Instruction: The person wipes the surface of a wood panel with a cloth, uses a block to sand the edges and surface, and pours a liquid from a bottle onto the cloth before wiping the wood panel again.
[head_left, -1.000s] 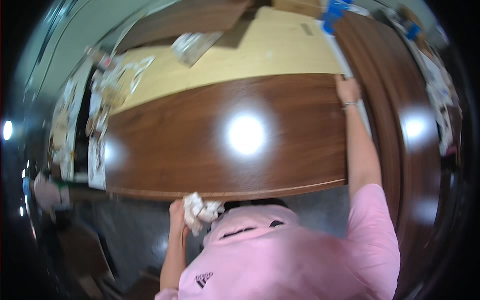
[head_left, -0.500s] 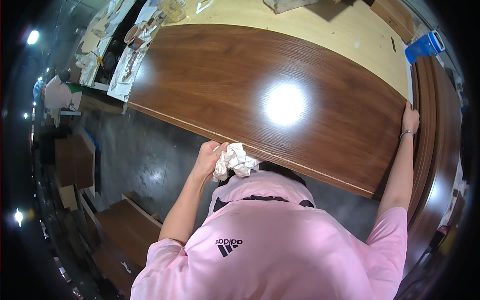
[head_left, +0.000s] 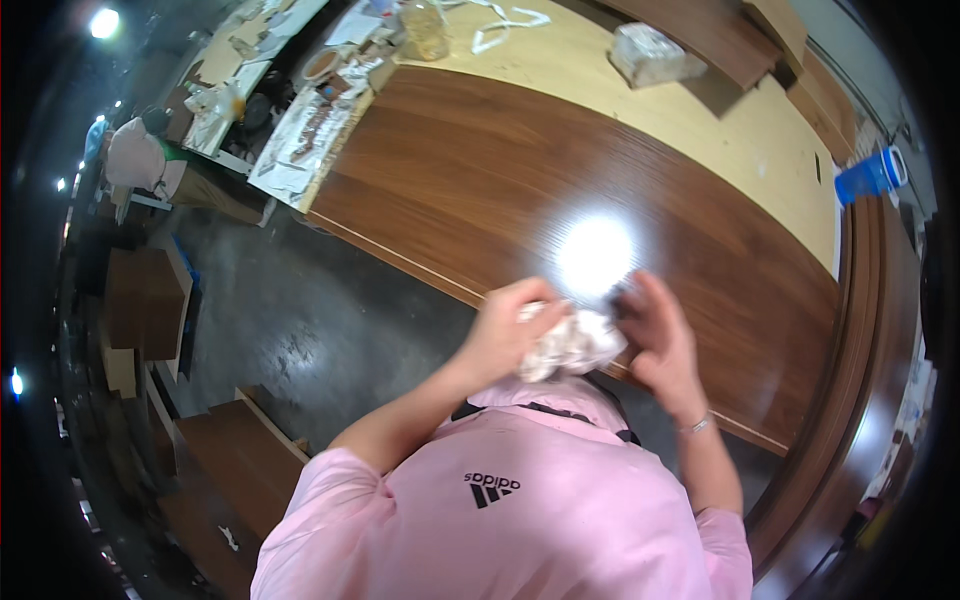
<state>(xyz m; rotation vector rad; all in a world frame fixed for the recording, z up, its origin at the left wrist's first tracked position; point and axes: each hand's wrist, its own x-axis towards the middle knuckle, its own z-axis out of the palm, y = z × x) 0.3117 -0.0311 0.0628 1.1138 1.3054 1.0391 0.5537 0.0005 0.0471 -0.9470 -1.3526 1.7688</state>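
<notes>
Hands (head_left: 590,335) together around crumpled rag (head_left: 570,345)

The brown panel (head_left: 480,170) lies bare ahead; clutter (head_left: 310,130) crowds its far-left end only.

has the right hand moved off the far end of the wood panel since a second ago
Yes. The right hand left the panel's far right end and came in to the crumpled white rag by the near edge, where the left hand holds it.
</notes>
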